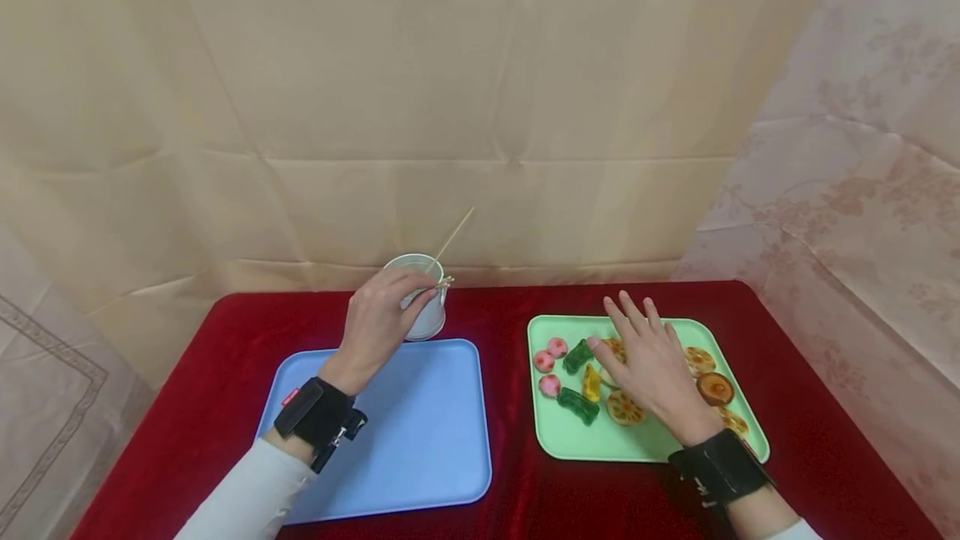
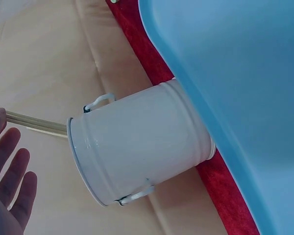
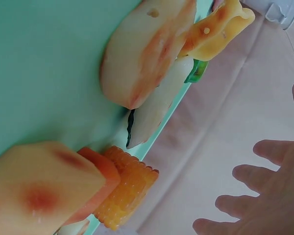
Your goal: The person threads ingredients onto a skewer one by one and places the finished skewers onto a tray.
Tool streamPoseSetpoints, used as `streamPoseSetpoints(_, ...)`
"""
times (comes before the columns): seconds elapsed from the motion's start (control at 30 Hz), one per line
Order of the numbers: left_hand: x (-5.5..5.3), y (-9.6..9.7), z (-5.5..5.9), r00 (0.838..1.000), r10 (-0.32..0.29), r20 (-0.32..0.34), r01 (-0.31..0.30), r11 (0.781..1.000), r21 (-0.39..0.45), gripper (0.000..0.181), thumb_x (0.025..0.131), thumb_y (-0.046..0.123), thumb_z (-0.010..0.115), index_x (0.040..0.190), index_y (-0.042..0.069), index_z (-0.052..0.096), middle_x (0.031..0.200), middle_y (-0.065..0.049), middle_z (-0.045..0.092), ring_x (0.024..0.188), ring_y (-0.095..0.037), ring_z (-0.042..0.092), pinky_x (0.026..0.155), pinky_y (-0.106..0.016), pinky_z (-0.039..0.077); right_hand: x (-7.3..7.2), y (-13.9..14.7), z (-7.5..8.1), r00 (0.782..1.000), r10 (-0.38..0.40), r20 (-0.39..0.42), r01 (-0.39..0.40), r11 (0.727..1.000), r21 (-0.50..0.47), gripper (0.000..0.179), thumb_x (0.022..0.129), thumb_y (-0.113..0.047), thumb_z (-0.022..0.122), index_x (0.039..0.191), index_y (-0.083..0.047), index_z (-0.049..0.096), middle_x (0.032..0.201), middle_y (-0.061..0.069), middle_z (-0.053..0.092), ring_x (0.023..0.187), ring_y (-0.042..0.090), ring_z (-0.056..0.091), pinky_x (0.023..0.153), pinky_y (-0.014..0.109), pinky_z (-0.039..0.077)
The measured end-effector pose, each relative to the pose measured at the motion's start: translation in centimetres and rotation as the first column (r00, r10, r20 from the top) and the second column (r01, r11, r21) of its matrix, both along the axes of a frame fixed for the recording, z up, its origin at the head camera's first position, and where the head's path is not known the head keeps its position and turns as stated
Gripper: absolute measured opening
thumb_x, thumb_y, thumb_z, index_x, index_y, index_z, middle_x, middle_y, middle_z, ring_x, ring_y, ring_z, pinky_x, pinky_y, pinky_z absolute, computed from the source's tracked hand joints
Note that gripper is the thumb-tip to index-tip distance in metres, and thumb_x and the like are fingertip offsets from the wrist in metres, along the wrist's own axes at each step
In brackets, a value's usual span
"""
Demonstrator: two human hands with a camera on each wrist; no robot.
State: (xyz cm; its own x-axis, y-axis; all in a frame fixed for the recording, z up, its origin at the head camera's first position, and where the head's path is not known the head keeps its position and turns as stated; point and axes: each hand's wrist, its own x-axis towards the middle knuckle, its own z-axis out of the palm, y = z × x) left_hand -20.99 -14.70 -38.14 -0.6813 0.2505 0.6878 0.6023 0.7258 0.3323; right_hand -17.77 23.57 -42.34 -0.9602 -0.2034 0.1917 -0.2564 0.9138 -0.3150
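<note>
Between thumb and fingertips my left hand (image 1: pixel 384 307) pinches several thin wooden skewers (image 2: pixel 41 124) at their upper ends. Their lower parts go into a white metal bucket (image 2: pixel 142 137) with two small side handles. One skewer (image 1: pixel 455 236) leans out separately toward the back right. My right hand (image 1: pixel 651 365) hovers with spread fingers over a light green tray (image 1: pixel 558 438), holding nothing. On that tray lie model food pieces: pink balls (image 1: pixel 550 386), green pieces (image 1: pixel 577 406), a yellow piece (image 1: pixel 591 383), lotus root slices (image 1: pixel 625 408), a mushroom cap (image 1: pixel 716 389) and a corn piece (image 3: pixel 126 188).
A blue tray (image 1: pixel 427 440) lies in front of the bucket, under my left forearm. Both trays rest on a table with a dark red cloth (image 1: pixel 513 407). A beige curtain (image 1: pixel 360 107) hangs behind the table, and a patterned cloth (image 1: pixel 862 215) is on the right.
</note>
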Motion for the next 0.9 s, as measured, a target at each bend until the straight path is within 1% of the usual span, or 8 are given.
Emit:
streamPoseSetpoints(0.17, 0.3, -0.2, 0.5, 0.997, 0.008, -0.071, -0.008, 1.0, -0.003, 0.031, 0.083, 0.017, 0.088, 0.112, 0.012, 0.079, 0.11, -0.008, 0.077, 0.103, -0.028, 0.071, 0.083, -0.047, 0.06, -0.1, -0.2, 0.1, 1.0, 0.02, -0.007, -0.02, 1.0, -0.016, 0.08, 0.103, -0.055, 0.055, 0.162, -0.007, 0.032, 0.167, 0.022, 0.025, 0.153, 0.052, 0.013, 0.113, 0.076, 0.015)
streamPoseSetpoints(0.3, 0.5, -0.2, 1.0, 0.988, -0.022, -0.152, 0.025, 1.0, 0.018, 0.031, 0.082, 0.015, 0.088, 0.111, 0.012, 0.079, 0.107, -0.008, 0.078, 0.1, -0.028, 0.073, 0.084, -0.047, 0.06, -0.2, -0.3, 0.5, 0.999, 0.026, -0.023, -0.027, 1.0, -0.016, 0.08, 0.102, -0.055, 0.055, 0.162, -0.008, 0.032, 0.168, 0.02, 0.024, 0.153, 0.051, 0.012, 0.113, 0.076, 0.016)
streamPoseSetpoints(0.47, 0.7, 0.1, 1.4, 0.979, -0.058, -0.198, 0.064, 0.998, 0.026, 0.032, 0.081, 0.015, 0.089, 0.11, 0.01, 0.079, 0.105, -0.008, 0.078, 0.098, -0.027, 0.074, 0.083, -0.046, 0.06, -0.1, -0.5, 1.0, 0.999, 0.033, -0.041, -0.034, 0.999, -0.021, 0.08, 0.101, -0.054, 0.057, 0.162, -0.008, 0.033, 0.168, 0.02, 0.025, 0.153, 0.05, 0.014, 0.114, 0.075, 0.016)
streamPoseSetpoints(0.6, 1.1, 0.6, 2.2, 0.97, -0.078, -0.231, 0.087, 0.996, 0.028, 0.03, 0.082, 0.014, 0.088, 0.11, 0.009, 0.078, 0.104, -0.008, 0.078, 0.097, -0.025, 0.074, 0.084, -0.044, 0.06, 0.2, -0.9, 1.5, 0.997, 0.05, -0.058, -0.054, 0.997, -0.06, 0.08, 0.102, -0.056, 0.056, 0.161, -0.007, 0.035, 0.167, 0.019, 0.027, 0.154, 0.048, 0.016, 0.115, 0.072, 0.018)
streamPoseSetpoints(0.7, 1.7, 1.3, 3.1, 0.956, -0.105, -0.273, 0.116, 0.993, 0.026, 0.03, 0.083, 0.013, 0.088, 0.111, 0.009, 0.078, 0.104, -0.007, 0.078, 0.097, -0.024, 0.074, 0.083, -0.042, 0.06, 0.7, -1.6, 2.3, 0.997, 0.058, -0.057, -0.065, 0.988, -0.14, 0.076, 0.103, -0.055, 0.055, 0.16, -0.008, 0.038, 0.165, 0.016, 0.034, 0.153, 0.043, 0.023, 0.116, 0.067, 0.024)
streamPoseSetpoints(0.8, 2.3, 2.0, 4.0, 0.929, -0.137, -0.343, 0.142, 0.99, -0.009, 0.028, 0.084, 0.014, 0.087, 0.11, 0.007, 0.079, 0.103, -0.008, 0.078, 0.095, -0.025, 0.074, 0.083, -0.042, 0.06, 1.5, -2.6, 3.6, 0.998, 0.052, -0.04, -0.061, 0.956, -0.287, 0.063, 0.105, -0.049, 0.054, 0.154, -0.01, 0.049, 0.155, 0.013, 0.05, 0.142, 0.038, 0.045, 0.11, 0.061, 0.038)
streamPoseSetpoints(0.87, 2.7, 2.6, 4.5, 0.904, -0.163, -0.395, 0.154, 0.987, -0.052, 0.028, 0.085, 0.017, 0.087, 0.11, 0.007, 0.079, 0.103, -0.009, 0.077, 0.095, -0.025, 0.074, 0.084, -0.042, 0.06, 2.2, -3.5, 4.7, 0.999, 0.047, -0.022, -0.052, 0.912, -0.407, 0.051, 0.107, -0.044, 0.054, 0.145, -0.012, 0.059, 0.142, 0.01, 0.063, 0.128, 0.032, 0.06, 0.102, 0.055, 0.048)
streamPoseSetpoints(0.9, 2.9, 2.8, 4.7, 0.889, -0.175, -0.423, 0.155, 0.985, -0.082, 0.028, 0.086, 0.018, 0.087, 0.11, 0.006, 0.079, 0.103, -0.01, 0.078, 0.094, -0.025, 0.074, 0.085, -0.041, 0.06, 2.4, -3.9, 5.3, 0.998, 0.054, -0.009, -0.052, 0.879, -0.475, 0.045, 0.108, -0.042, 0.053, 0.14, -0.012, 0.063, 0.135, 0.008, 0.068, 0.12, 0.03, 0.065, 0.098, 0.05, 0.051)
